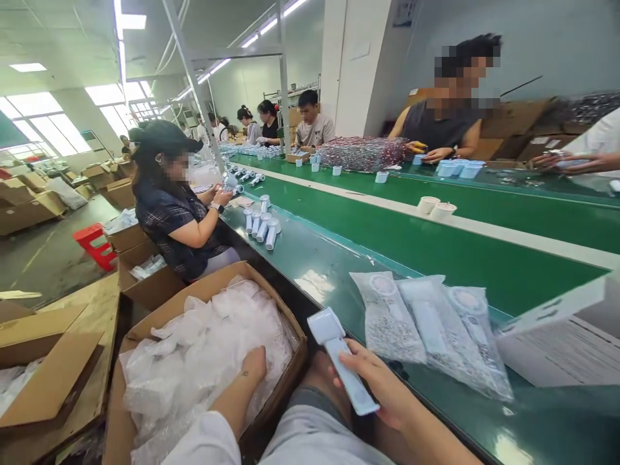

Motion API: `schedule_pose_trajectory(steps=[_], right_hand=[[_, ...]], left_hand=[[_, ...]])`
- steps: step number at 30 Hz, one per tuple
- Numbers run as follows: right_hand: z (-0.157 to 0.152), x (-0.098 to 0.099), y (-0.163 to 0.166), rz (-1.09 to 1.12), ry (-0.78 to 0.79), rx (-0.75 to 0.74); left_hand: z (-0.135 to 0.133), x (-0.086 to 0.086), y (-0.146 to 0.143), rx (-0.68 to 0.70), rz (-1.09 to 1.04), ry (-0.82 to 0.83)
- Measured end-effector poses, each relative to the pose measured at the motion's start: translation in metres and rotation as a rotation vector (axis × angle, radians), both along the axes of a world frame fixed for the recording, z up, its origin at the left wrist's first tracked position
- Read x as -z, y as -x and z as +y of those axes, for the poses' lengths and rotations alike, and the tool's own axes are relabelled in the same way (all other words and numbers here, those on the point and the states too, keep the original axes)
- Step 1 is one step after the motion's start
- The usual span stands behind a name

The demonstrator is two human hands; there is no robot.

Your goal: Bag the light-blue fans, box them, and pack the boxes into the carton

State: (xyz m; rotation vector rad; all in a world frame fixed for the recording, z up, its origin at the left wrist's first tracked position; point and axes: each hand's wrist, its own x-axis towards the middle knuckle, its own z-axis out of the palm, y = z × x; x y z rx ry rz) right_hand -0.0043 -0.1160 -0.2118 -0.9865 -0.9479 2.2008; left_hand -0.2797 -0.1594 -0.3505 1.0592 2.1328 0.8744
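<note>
My right hand (363,368) is closed around the handle of a light blue handheld device (349,373), whose wider, squarish head points up and left. My left hand (255,363) reaches into a cardboard box (285,303) heaped with clear bubble-wrap bags (194,349). Its fingers are sunk among the bags, so their grip is hidden. On the table (310,278) to the right of the device lie three filled bubble-wrap bags (426,323), side by side, with pale blue items showing through.
A white printed carton (566,336) stands at the right. Several light blue devices (264,226) lie farther up the table before a seated co-worker (169,206). Beyond is a green conveyor belt (368,219) with two cream cups (436,208). Other people sit along the far side.
</note>
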Motion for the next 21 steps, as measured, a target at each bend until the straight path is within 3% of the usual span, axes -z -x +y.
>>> schedule_pose_trajectory(steps=[3, 6, 8, 11, 14, 16, 18, 19, 21], right_hand=[[0.001, 0.012, 0.009, 0.082, 0.007, -0.098], [0.002, 0.014, 0.014, 0.200, 0.084, -0.124], [0.003, 0.011, 0.020, 0.284, 0.155, -0.137], [0.004, 0.006, 0.031, 0.445, 0.185, -0.237], [0.005, 0.004, 0.038, 0.528, 0.156, -0.388], [0.008, 0.006, 0.040, 0.497, 0.127, -0.442], [0.010, 0.010, 0.038, 0.441, 0.095, -0.412], [0.011, 0.012, 0.036, 0.412, 0.081, -0.364], [0.011, 0.017, 0.032, 0.370, 0.078, -0.244]], left_hand=[[0.002, -0.018, 0.016, 0.018, -0.021, -0.093], [0.008, -0.057, 0.031, 0.086, -0.053, -0.231], [0.006, -0.085, 0.028, 0.217, 0.012, -0.390], [-0.001, -0.114, 0.007, 0.515, 0.283, -0.627], [-0.006, -0.126, -0.019, 0.754, 0.470, -0.736], [-0.008, -0.128, -0.030, 0.856, 0.414, -0.753], [-0.009, -0.129, -0.036, 0.847, 0.230, -0.714], [-0.009, -0.129, -0.038, 0.777, 0.095, -0.676], [-0.007, -0.128, -0.044, 0.509, -0.225, -0.555]])
